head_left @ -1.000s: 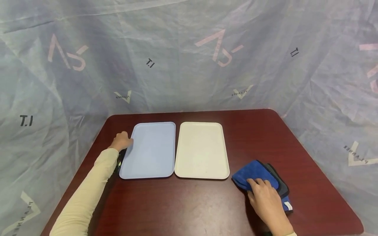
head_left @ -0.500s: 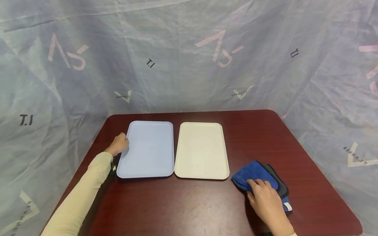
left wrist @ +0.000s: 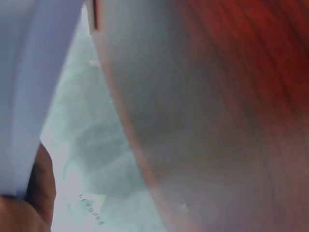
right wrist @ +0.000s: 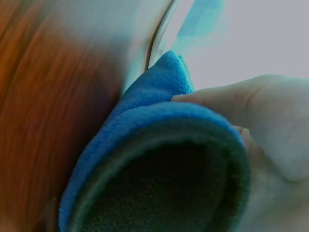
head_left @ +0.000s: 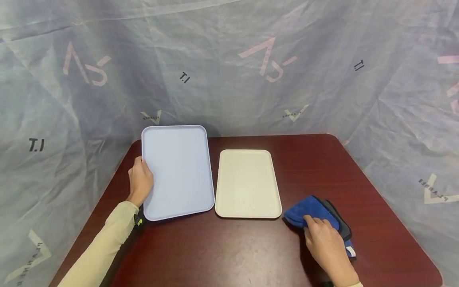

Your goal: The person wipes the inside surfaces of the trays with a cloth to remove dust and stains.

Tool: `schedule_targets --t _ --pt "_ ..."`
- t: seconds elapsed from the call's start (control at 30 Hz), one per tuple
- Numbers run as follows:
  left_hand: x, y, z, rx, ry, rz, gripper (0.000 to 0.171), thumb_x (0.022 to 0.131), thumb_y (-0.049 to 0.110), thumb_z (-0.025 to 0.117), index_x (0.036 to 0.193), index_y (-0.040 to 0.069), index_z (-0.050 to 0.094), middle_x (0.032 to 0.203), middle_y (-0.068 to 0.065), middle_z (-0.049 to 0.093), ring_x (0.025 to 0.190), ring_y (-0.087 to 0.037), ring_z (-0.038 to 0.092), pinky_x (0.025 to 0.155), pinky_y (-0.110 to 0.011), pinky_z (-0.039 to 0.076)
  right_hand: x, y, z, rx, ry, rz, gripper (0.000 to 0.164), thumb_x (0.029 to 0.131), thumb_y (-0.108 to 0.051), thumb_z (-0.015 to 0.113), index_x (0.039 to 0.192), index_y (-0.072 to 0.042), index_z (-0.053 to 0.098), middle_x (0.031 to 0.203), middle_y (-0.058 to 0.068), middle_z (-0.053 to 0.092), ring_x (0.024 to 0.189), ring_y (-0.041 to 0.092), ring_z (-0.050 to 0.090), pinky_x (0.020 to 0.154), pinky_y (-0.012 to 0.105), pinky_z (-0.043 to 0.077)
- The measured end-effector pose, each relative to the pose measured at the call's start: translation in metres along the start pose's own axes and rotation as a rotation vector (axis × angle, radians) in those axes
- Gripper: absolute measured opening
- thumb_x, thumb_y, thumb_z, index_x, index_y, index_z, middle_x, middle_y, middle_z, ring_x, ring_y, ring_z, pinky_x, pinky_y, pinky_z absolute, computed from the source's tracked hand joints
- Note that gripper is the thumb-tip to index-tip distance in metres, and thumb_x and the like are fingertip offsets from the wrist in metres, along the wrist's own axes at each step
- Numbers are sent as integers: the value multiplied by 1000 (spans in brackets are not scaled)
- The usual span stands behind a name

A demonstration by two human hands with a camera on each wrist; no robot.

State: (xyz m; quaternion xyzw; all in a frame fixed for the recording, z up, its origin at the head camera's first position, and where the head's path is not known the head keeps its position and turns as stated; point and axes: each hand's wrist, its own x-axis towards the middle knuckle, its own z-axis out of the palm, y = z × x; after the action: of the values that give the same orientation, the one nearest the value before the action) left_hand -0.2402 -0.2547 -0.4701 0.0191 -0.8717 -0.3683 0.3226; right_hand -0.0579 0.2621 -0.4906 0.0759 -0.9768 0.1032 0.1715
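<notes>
My left hand [head_left: 141, 180] grips the light blue tray [head_left: 177, 167] by its left edge, thumb over the rim. The tray is tilted up, its far edge raised above the table's back edge. In the left wrist view, part of the tray [left wrist: 29, 82] fills the left side, with fingers [left wrist: 43, 181] around its underside. At the right, my right hand [head_left: 324, 243] holds a folded blue cloth [head_left: 310, 207] with dark edging, fingertips on its top. In the right wrist view the blue cloth [right wrist: 159, 92] bulges in a fold beneath a fingertip; a dark grey fold shows below.
A cream tray [head_left: 247, 183] lies flat at the middle of the dark red table [head_left: 222, 251], right of the blue tray. A grey printed sheet [head_left: 215, 95] hangs behind the table and along both sides.
My left hand has lifted the light blue tray from the table and tilted it up, shifting it slightly left. My right hand stays at the cloth with almost no movement.
</notes>
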Motion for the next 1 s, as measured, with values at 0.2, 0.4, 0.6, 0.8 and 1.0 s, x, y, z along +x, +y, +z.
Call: schedule_targets --t 0.2,0.4,0.6,0.8,1.0 --pt "-13 14 -13 -51 131 26 36 108 18 32 125 -9 50 104 -36 62 92 -51 61 74 -60 45 3 3 -7 19 -27 33 28 85 -3 71 112 3 68 87 14 70 81 37 64 64 52 52" --pt "-32 33 -17 -128 195 87 33 108 16 35 120 -9 52 99 -35 61 84 -48 60 69 -55 44 9 11 -19 71 -81 98 30 91 -3 64 118 8 62 86 23 69 71 40 65 54 54 50" --pt "-57 67 -5 -186 114 172 25 107 11 40 114 -8 55 86 -29 63 75 -42 61 64 -52 45 14 15 -32 103 -62 155 33 96 -9 58 121 12 59 88 30 67 64 41 64 49 53 48" --pt "-83 100 26 -260 -39 233 21 107 8 41 115 -5 55 82 -21 63 71 -30 57 62 -45 46 26 5 -43 136 280 131 30 94 -10 63 113 12 63 76 29 66 48 36 57 44 54 45" --pt "-102 127 56 -378 -127 229 22 108 8 39 116 -4 54 80 -13 60 69 -19 52 60 -34 44 44 -19 -55 185 591 15 27 92 -10 61 109 10 66 77 26 67 51 35 58 49 55 47"
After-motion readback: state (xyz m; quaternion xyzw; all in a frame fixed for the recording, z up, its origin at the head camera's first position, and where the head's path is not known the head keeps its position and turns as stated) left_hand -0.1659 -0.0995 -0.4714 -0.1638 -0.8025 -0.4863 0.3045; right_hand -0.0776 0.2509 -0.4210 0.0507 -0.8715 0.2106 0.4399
